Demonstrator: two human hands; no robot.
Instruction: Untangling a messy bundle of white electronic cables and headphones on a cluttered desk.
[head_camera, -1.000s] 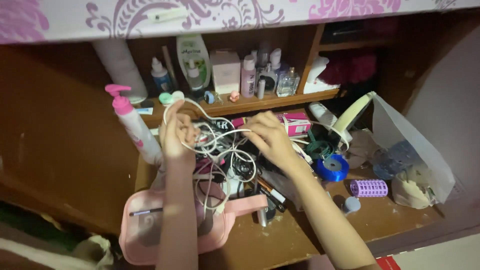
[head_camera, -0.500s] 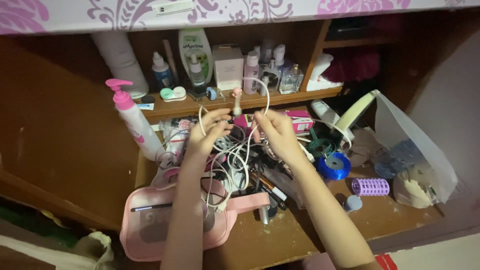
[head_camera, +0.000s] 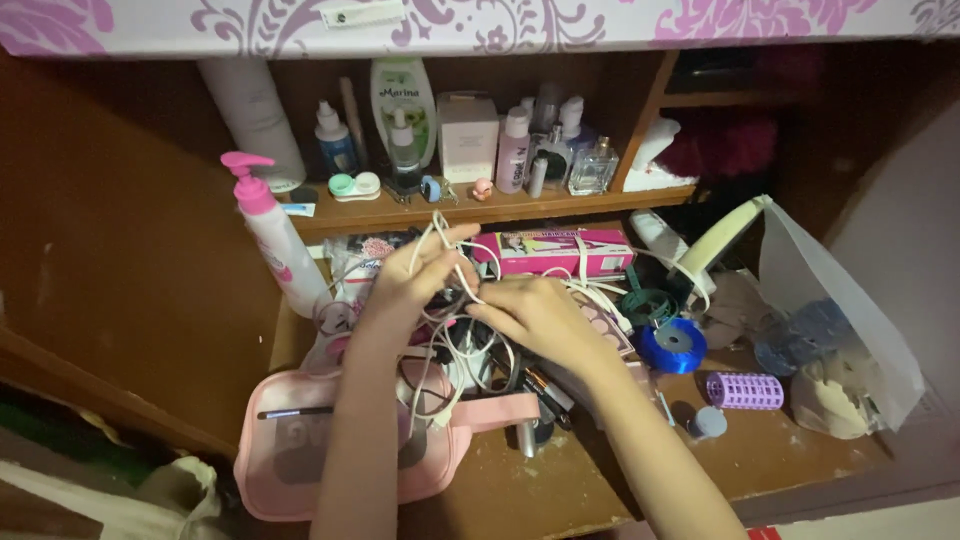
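I see thin white cable (head_camera: 450, 300), glossy, looped in tangle over clutter at shelf middle. Left hand (head_camera: 415, 280) pinches loops, fingers closed on cable. Right hand (head_camera: 535, 315) lies palm-down on tangle; grip I cannot tell. Soft pink pouch (head_camera: 300, 450) below, ribbed lilac roller (head_camera: 743, 390) and shiny blue ribbon spool (head_camera: 670, 345) right. Worn brown wooden shelf (head_camera: 600, 470), dim cupboard. Half second ago both hands higher, cable lifted; now lowered.

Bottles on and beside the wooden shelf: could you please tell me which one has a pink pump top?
The tall white pump bottle standing at the far left, below the shelf. The shelf's bottles have caps or droppers, none a pink pump.
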